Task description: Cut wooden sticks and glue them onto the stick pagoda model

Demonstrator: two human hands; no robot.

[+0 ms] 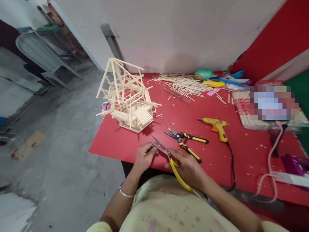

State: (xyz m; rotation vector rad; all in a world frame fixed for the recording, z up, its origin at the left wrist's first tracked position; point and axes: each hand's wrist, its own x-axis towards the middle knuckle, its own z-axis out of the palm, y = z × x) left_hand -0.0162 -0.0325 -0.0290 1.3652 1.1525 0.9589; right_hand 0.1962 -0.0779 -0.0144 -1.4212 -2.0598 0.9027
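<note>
My right hand (pixel 189 166) grips a pair of scissors (pixel 177 174) with yellow handles, its blades parted and pointing up and left. Close by the blades, my left hand (pixel 146 157) is closed in a pinch; whatever its fingers hold is too small to make out. Beyond my left hand stands a model building made of thin wooden sticks (pixel 130 100), with a peaked open-frame roof and a many-sided base. Garden shears (pixel 184 140) with black and yellow handles lie open to the right of the scissors, touched by neither hand.
A yellow glue gun (pixel 218 127) lies on the red table (pixel 164 124), its black cord running to the front edge. Toward the wall are loose sticks (pixel 183 85) and a clear ruler (pixel 177 95). Wrapped sticks (pixel 242 108) lie at right. A chair (pixel 45 54) stands at far left.
</note>
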